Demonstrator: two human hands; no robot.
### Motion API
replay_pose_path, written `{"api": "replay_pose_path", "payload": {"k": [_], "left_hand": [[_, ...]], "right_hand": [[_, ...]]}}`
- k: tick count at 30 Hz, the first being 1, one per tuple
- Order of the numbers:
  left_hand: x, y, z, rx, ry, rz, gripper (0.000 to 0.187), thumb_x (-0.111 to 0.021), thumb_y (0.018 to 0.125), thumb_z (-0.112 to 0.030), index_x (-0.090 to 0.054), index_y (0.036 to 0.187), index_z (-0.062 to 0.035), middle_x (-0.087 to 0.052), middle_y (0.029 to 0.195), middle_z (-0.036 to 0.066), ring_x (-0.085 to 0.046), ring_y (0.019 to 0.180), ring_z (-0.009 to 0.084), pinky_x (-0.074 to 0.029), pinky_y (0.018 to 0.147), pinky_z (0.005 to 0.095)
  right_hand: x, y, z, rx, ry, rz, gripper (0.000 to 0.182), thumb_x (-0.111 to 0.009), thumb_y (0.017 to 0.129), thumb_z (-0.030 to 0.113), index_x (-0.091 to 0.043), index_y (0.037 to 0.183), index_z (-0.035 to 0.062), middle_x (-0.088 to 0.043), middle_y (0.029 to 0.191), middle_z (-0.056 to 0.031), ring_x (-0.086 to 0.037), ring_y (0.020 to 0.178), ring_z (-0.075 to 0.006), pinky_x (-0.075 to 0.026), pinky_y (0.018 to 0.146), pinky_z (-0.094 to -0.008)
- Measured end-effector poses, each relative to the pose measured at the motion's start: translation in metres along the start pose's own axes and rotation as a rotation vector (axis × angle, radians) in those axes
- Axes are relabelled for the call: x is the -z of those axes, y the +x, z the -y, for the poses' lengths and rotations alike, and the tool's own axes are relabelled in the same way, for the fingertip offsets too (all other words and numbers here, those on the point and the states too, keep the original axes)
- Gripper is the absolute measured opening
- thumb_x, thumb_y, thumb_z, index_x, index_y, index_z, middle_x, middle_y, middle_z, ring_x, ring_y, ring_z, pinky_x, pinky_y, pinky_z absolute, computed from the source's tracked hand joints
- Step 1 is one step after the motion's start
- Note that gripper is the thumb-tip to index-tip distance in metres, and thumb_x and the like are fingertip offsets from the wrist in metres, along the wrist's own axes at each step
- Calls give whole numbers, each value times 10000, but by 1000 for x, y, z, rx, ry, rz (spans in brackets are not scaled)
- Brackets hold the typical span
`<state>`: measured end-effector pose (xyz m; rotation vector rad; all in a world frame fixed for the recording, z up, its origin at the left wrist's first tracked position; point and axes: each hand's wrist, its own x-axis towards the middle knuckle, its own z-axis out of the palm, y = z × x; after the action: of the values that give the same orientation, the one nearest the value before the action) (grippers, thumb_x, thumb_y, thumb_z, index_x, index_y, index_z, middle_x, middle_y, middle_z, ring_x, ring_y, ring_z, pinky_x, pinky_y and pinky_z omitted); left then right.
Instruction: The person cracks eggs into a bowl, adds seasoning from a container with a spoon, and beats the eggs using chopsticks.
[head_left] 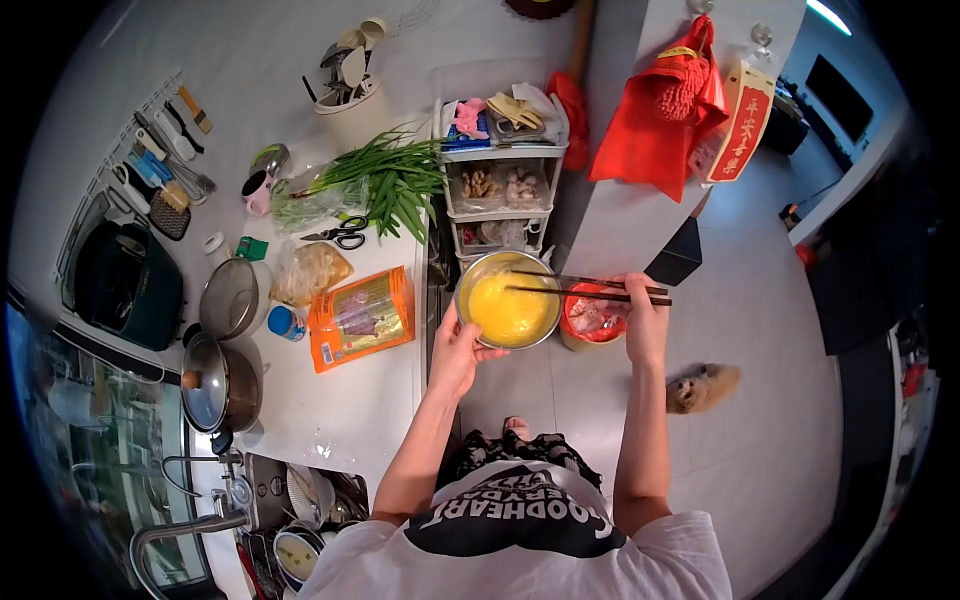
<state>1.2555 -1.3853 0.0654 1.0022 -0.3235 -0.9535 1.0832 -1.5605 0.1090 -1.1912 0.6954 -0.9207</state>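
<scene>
My left hand (460,347) grips the rim of a metal bowl (549,334), thumb over the edge, the rest of the fingers partly hidden beneath. Inside the bowl lies yellow beaten egg (505,315). A pair of dark chopsticks (590,287) is held in my right hand (645,315), their tips reaching into the egg. The bowl is in the air, above the floor and beside the white counter (385,400). Below and between my hands stands a bin with a red liner (598,318).
On the counter are an orange packet (362,318), scissors (345,235), green leafy stalks (400,185), a strainer (230,300) and a lidded pot (222,385). A shelf cart (500,215) stands ahead. A small dog (706,388) is on the floor at right.
</scene>
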Motion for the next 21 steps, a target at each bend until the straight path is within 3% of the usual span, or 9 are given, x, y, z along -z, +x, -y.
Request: {"api": "replay_pose_path", "payload": {"k": [5, 8, 11, 14, 17, 21], "left_hand": [[6, -1, 2, 10, -9, 6, 597, -358, 843, 28, -218, 1408, -106, -542, 1117, 148, -651, 755, 200, -589, 580, 289], [7, -3, 1, 3, -7, 10, 598, -364, 843, 23, -217, 1409, -105, -547, 1106, 137, -651, 754, 199, -590, 581, 292], [8, -4, 1, -2, -26, 6, 600, -369, 844, 18, -215, 1410, -105, -549, 1099, 128, -651, 756, 199, -590, 577, 291], [8, -5, 0, 5, -25, -2, 601, -371, 844, 14, -213, 1411, -105, -555, 1092, 125, -652, 757, 200, -591, 575, 288], [8, -5, -1, -9, -34, -8, 601, -372, 843, 13, -211, 1411, -101, -559, 1090, 127, -654, 761, 204, -592, 579, 286], [10, -6, 0, -5, -30, 4, 599, -373, 844, 14, -212, 1410, -97, -555, 1102, 123, -657, 768, 212, -594, 587, 290]], "right_hand": [[0, -4, -5, -12, 19, 72, 250, -473, 884, 185, -588, 847, -34, -637, 755, -141, -630, 556, -187, -494, 459, -251], [0, -1, -9, 47, 11, -54, 245, -468, 888, 175, -587, 839, -33, -633, 749, -145, -632, 563, -197, -505, 465, -262], [3, -5, -11, -59, -45, 155, 241, -477, 889, 174, -584, 841, -36, -630, 743, -148, -633, 565, -209, -510, 465, -272], [-4, -4, -6, 21, 56, -45, 229, -484, 886, 168, -582, 859, -37, -631, 742, -149, -630, 561, -218, -511, 466, -274], [2, -3, -13, -28, -24, 84, 222, -481, 882, 163, -581, 881, -35, -635, 746, -147, -626, 554, -212, -512, 467, -274], [-1, -3, -10, 32, -8, -1, 222, -477, 881, 163, -578, 876, -35, -634, 741, -147, -623, 548, -208, -514, 471, -274]]}}
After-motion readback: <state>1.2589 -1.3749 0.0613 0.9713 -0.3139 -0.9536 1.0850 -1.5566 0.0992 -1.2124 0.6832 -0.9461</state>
